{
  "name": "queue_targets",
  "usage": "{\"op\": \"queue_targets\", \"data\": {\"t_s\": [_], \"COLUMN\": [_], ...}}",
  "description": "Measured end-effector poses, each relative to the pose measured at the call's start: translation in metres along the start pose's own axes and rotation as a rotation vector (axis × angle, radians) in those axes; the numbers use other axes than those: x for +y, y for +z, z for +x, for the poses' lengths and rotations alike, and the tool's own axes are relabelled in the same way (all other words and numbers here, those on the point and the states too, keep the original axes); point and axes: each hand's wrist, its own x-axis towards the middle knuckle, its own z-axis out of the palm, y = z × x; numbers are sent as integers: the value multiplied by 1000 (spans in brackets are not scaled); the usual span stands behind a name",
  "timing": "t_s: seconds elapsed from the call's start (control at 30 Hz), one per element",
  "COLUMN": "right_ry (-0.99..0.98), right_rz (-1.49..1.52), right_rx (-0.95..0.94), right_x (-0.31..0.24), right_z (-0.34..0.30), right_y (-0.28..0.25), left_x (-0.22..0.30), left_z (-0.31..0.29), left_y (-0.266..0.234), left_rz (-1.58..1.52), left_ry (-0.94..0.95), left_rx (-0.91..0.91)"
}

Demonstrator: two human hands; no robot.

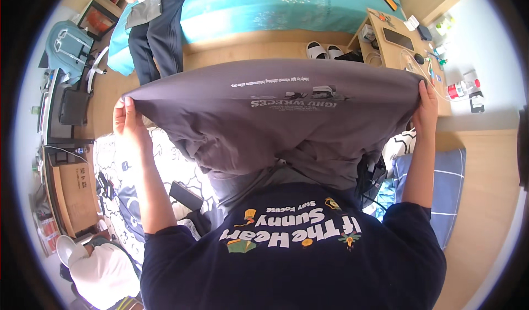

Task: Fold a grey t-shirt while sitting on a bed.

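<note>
A dark grey-brown printed shirt (220, 124) is stretched wide in front of my body. Its far edge bows outward, while the nearer cloth hangs in loose folds over my lap. My left hand (131, 121) pinches one corner, thumb on top. At the opposite corner, my right hand (426, 110) grips the cloth, its fingers closed around the edge. The print on the shirt appears upside down from here. Folds hide the underside and part of the bedding beneath.
Beyond the shirt, a person (157, 40) in dark trousers stands beside a teal-covered bed (231, 18), holding grey cloth. White slippers (317, 51) lie near a wooden desk (394, 56). A blue checked pillow (449, 172) is at right; a dark flat object (186, 196) lies on the patterned bedding.
</note>
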Motion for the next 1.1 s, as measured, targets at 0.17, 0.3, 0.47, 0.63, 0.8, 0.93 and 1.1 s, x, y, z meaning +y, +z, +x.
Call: {"op": "queue_targets", "data": {"t_s": [0.17, 0.3, 0.47, 0.63, 0.8, 0.93, 1.1], "right_ry": [-233, -351, -487, -774, -939, -901, -496], "right_rz": [61, 168, 198, 155, 81, -15, -105], "right_rx": [41, 4, 108, 163, 247, 218, -3], "right_x": [-10, -28, -68, -125, -174, -208, -212], "right_z": [-5, -11, -15, -31, -45, -59, -40], "right_y": [25, 42, 55, 68, 75, 69, 53], "left_x": [13, 36, 84, 132, 182, 225, 226], "left_z": [4, 4, 1, -2, -4, -14, -15], "left_y": [-13, -14, -6, -4, -11, -21, -25], "left_rz": [6, 1, 47, 293, 798, 993, 1058], "left_ry": [104, 215, 347, 687, 1011, 956, 627], "left_rx": [138, 165, 234, 394, 595, 605, 235]}}
